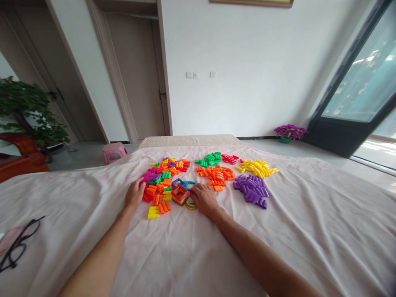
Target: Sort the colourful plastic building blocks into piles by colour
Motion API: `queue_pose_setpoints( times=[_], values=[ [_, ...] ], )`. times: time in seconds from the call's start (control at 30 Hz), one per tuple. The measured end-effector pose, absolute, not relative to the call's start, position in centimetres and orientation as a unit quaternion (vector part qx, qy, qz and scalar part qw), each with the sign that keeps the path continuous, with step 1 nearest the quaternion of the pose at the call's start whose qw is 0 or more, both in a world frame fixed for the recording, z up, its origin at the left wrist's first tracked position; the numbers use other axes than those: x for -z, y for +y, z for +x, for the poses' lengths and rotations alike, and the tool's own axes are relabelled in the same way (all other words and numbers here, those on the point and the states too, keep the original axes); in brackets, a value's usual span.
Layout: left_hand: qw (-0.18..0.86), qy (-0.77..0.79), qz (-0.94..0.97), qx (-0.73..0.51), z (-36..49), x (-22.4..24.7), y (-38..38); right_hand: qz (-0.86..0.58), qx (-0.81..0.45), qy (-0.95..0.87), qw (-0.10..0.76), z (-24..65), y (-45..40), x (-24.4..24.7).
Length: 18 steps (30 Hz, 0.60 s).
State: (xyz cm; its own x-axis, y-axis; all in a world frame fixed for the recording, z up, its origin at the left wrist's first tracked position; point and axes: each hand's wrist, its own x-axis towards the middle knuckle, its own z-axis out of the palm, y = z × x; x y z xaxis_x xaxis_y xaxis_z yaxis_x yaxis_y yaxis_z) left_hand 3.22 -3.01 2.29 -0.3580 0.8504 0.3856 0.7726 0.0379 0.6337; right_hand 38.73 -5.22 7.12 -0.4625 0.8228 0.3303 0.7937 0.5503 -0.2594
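My left hand (135,194) is at the left edge of a mixed pile of plastic tube-shaped building blocks (159,189). Its thumb and fingers are apart, beside the magenta blocks (148,175). My right hand (204,199) rests palm down, fingers bent and slightly spread, against the right side of some hollow square frames. These include a stack of red and yellow frames (180,195), a dark blue frame (178,182) and a lighter blue one (191,185). Round yellow-green pieces (191,204) lie just below its fingertips. Whatever is under the right palm is hidden.
Sorted blocks lie farther right: green (213,158), red (230,158), orange (220,174), yellow (258,168) and purple (252,190). Black eyeglasses (21,243) rest at the left on the wrinkled pale cloth (173,255). A pink stool (114,153) stands beyond.
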Motion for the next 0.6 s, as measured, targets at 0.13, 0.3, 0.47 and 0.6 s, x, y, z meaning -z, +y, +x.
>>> queue_pose_setpoints(
  times=[0.13, 0.3, 0.47, 0.6],
  values=[
    [0.04, 0.709, 0.594, -0.377, 3.8, -2.5, -3.6, -0.47, -0.027, -0.855, 0.215, 38.7, -5.3, -7.3],
    [0.029, 0.702, 0.618, -0.352, 4.2, -2.4, -3.7, -0.47, -0.019, -0.857, 0.212, 38.8, -5.5, -7.5],
    [0.022, 0.699, 0.621, -0.353, 4.4, -2.3, -3.7, -0.479, -0.01, -0.854, 0.206, 38.8, -5.4, -7.1],
    [0.027, 0.697, 0.613, -0.372, 4.6, -3.0, -3.7, -0.468, -0.006, -0.858, 0.213, 39.0, -5.2, -6.9]
  ],
)
